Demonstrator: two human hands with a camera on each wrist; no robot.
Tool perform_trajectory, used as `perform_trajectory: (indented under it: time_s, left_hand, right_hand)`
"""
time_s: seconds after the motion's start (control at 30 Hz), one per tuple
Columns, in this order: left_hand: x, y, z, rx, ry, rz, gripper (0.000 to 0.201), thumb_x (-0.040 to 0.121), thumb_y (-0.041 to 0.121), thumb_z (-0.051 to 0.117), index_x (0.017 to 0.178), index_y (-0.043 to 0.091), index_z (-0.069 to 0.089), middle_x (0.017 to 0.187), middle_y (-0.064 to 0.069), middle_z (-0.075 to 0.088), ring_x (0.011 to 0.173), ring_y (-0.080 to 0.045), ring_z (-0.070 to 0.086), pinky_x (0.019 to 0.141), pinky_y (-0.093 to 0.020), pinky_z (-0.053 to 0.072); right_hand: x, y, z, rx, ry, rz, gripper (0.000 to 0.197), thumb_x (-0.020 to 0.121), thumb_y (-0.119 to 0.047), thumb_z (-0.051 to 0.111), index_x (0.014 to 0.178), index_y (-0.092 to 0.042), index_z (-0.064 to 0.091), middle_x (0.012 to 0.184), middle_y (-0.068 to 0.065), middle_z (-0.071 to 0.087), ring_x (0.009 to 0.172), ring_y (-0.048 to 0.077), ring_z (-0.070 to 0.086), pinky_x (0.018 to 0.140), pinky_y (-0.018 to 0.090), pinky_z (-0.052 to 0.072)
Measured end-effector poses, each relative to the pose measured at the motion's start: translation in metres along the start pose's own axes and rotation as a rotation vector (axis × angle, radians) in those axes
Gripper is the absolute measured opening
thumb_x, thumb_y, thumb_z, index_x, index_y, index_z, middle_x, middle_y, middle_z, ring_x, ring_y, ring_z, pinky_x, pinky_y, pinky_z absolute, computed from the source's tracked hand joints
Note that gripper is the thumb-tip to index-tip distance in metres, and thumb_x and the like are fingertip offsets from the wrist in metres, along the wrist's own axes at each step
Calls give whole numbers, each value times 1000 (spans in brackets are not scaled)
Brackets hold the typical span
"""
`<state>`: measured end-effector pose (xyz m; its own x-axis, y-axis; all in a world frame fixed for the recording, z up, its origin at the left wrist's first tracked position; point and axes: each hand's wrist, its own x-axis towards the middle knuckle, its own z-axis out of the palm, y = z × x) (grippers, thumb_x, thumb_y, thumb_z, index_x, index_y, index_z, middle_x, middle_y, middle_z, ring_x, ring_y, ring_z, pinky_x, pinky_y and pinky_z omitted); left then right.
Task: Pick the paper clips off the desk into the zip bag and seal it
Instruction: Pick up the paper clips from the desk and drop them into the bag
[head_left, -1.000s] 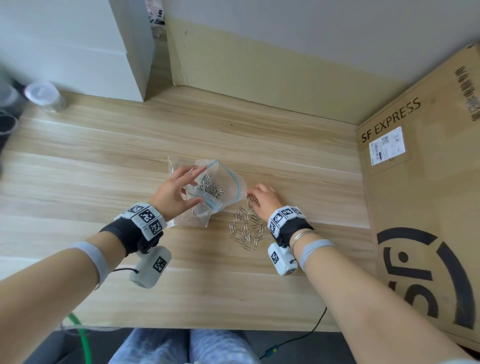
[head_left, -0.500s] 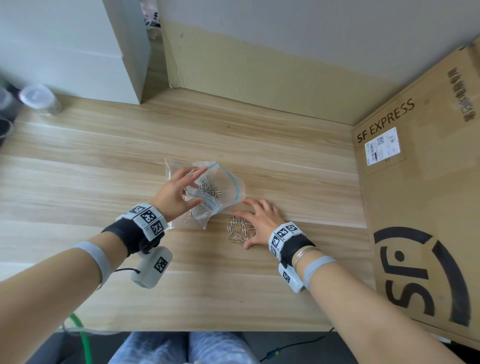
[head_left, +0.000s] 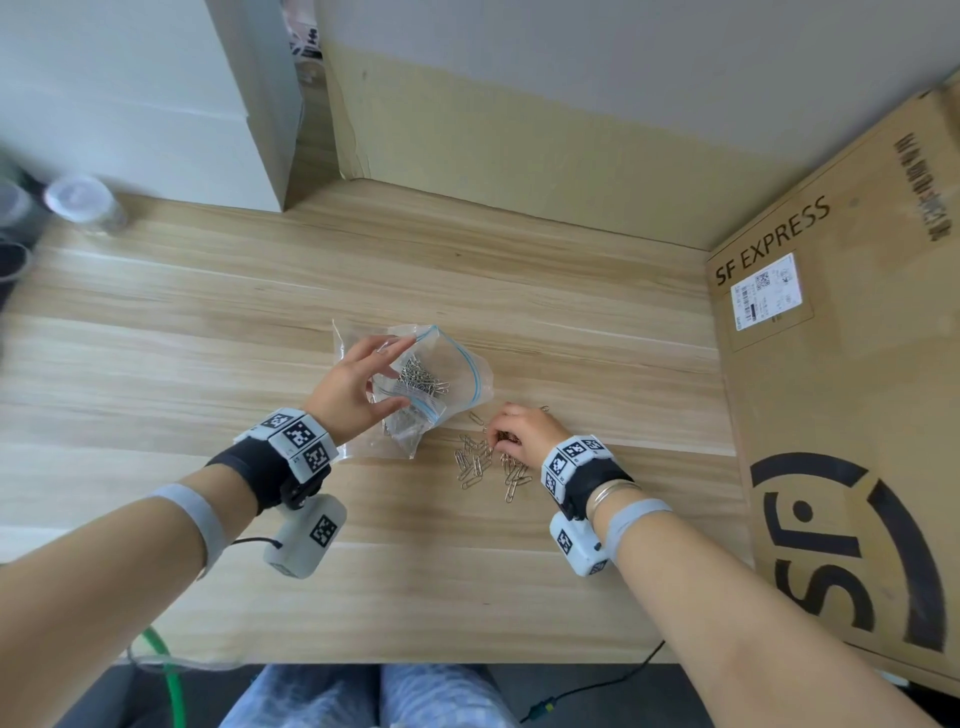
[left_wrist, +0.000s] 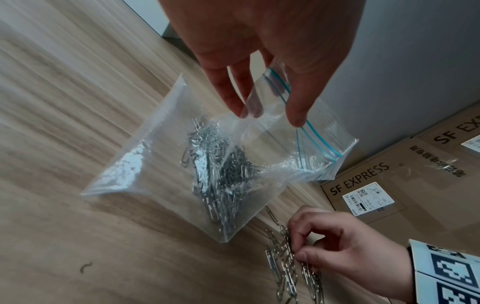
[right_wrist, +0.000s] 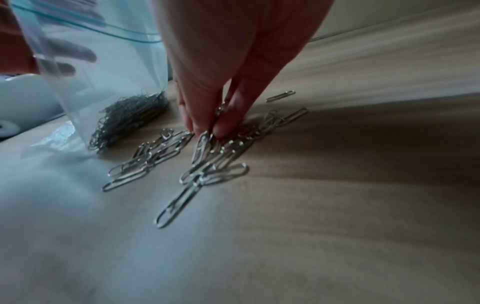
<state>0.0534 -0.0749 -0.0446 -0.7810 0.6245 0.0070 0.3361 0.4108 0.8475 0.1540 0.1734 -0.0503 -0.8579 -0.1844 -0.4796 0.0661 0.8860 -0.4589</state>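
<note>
The right hand (head_left: 524, 434) is down on the surface (head_left: 208, 322) with its fingertips (right_wrist: 207, 123) pressed together, pinching a few loose paper clips (right_wrist: 207, 152) out of the pile directly beneath it. The left hand (head_left: 353, 389) holds the zip bag (left_wrist: 182, 156) up by its mouth, thumb and fingers pinching 1 lip near the blue zip strip (left_wrist: 319, 142) so the opening gapes.

The bag stands just to the left of the pile and slightly farther from the person, its lower corner resting on the surface beside the nearest clips. Its long axis runs from that corner up to the mouth, which faces up and toward the right hand. So the right hand is the nearer one for the carry: judging from this, a short lift up and leftward reaches the opening. A mass of clips already lies in the bag's bottom. The loose clips lie mostly parallel, long axes running toward and away from the person. A cardboard box (head_left: 852, 415) stands at the right edge.
</note>
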Motion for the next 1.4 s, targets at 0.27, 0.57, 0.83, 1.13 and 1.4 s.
perform_trajectory:
  time_s: [0.27, 0.57, 0.83, 1.13, 1.4]
  left_hand:
    - [1, 2, 0, 14, -6, -2, 75, 72, 10, 72, 131, 34, 32, 125, 5, 38, 90, 12, 52, 76, -10, 45]
    - [2, 7, 0, 30, -13, -10, 79, 72, 8, 72, 136, 26, 29, 124, 4, 37, 88, -7, 56, 73, -17, 47]
    - [0, 6, -3, 17, -21, -2, 79, 71, 10, 73, 134, 27, 29, 126, 2, 36, 86, 7, 53, 76, -2, 41]
    - [-4, 3, -3, -1, -5, -13, 78, 72, 9, 72, 132, 32, 28, 126, 4, 36, 89, 4, 55, 76, -6, 44]
    - [-8, -2, 2, 1, 9, 9, 75, 72, 10, 72, 132, 31, 33, 120, 26, 30, 93, 13, 51, 78, -17, 47]
  right_hand:
    - [-6, -8, -16, 151, 141, 38, 11, 79, -5, 63, 82, -11, 72, 91, 5, 71, 82, 18, 63, 84, 26, 49]
    - [-4, -63, -81, 207, 327, -243, 9, 78, -2, 65, 80, -8, 71, 85, 6, 71, 79, 15, 65, 78, 21, 52]
    - [32, -90, -66, 58, 126, -235, 17, 87, -19, 60, 100, -18, 71, 108, -1, 70, 101, 14, 63, 97, 33, 46]
    - [5, -48, -79, 191, 362, 0, 17, 90, -15, 53, 95, -15, 69, 93, 1, 71, 76, 14, 63, 79, 31, 54]
    - [11, -26, -17, 66, 139, 99, 23, 90, -15, 50, 110, -18, 63, 115, 2, 64, 88, 18, 60, 81, 28, 49]
